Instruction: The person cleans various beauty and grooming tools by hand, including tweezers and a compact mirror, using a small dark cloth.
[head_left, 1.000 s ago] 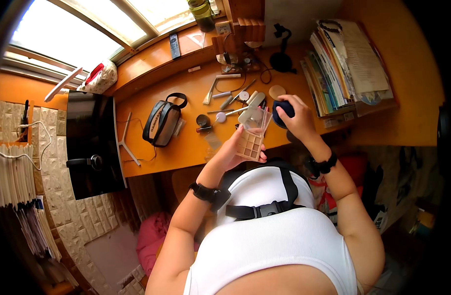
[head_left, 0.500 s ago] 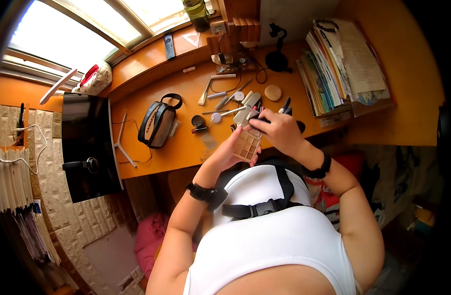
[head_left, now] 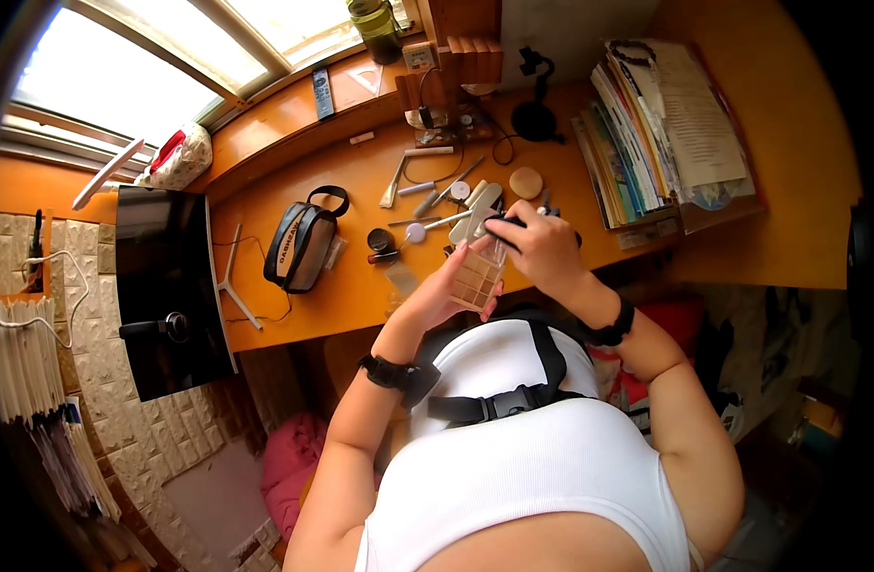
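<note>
In my left hand [head_left: 439, 294] is an eyeshadow palette [head_left: 476, 280] with several pans in brown and beige shades, its see-through lid raised on the far side. My thumb lies along the left edge and the fingers curl beneath. My right hand [head_left: 548, 246] is just right of the lid, its fingers pinched on a small black thing [head_left: 502, 225] whose kind I cannot make out. Beyond my hands, cosmetics lie on the desk: a grey-green oval case [head_left: 487, 205], a round beige puff [head_left: 526, 182], a dark round jar [head_left: 381, 238] and several slim tubes and brushes.
A black-and-clear pouch [head_left: 305, 243] stands left on the wooden desk [head_left: 361, 305]. Farther left are a white stand [head_left: 233, 276] and a dark monitor [head_left: 165, 257]. A stack of papers and books [head_left: 666, 133] sits at the right, with a black stand [head_left: 536, 114] behind.
My right hand has turned slightly and come a little nearer the palette's lid. The left hand still holds the palette in nearly the same place. The view has shifted slightly.
</note>
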`<state>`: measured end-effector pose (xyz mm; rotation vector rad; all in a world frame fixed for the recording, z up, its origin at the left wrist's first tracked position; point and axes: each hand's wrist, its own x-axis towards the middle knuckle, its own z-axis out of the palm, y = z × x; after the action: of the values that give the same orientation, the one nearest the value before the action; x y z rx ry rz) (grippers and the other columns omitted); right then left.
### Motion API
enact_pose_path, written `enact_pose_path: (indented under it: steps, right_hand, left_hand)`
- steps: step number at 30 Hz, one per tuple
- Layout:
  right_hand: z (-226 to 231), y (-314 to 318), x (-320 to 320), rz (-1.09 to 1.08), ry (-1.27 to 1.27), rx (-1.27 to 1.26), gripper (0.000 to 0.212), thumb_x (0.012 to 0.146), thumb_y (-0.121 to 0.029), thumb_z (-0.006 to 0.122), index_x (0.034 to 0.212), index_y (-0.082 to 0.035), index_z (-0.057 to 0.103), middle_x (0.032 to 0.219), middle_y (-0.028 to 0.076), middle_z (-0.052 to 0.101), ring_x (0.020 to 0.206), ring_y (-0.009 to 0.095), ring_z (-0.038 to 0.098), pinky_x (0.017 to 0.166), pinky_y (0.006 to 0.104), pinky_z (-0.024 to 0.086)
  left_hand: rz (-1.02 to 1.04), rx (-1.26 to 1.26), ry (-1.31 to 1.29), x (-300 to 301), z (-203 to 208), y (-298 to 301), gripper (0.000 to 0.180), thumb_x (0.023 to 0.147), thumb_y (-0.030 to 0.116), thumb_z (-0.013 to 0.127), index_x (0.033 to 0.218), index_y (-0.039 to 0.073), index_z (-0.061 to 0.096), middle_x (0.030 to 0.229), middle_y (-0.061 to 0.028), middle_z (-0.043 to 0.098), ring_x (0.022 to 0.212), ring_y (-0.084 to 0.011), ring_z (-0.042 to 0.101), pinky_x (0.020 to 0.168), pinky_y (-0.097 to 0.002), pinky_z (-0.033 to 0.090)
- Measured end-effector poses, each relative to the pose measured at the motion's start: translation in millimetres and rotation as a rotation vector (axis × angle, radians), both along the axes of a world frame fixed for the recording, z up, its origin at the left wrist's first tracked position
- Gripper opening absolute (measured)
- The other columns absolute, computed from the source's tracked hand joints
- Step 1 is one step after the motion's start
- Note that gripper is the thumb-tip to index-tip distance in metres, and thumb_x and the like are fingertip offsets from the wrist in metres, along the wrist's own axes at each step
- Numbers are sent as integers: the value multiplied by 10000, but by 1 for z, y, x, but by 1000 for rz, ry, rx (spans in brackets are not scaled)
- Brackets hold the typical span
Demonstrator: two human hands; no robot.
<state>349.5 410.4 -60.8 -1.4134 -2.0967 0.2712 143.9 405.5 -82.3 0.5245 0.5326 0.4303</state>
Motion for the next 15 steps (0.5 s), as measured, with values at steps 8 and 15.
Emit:
enact_pose_path:
  steps: [8,15]
  right_hand:
    - [-1,4,16,-30,-7,-58,223,765,-127,769,984,-159,751,890,45,624,745,281,667,623,373,533]
    - [5,-5,0,67,118,-79,205,761,-165,770,963,-192,746,919,28,622,751,268,675,639,380,534]
  left_hand:
    - [-58,-13,5,4,-5,4,722,1028,604,303,1585,160,187,952,-153,619,758,-277,637,677,-391,533]
    - [-119,-54,51,-6,-20,15,756,1019,625,304,1593,159,149,960,-167,618,766,-279,639,674,-392,533]
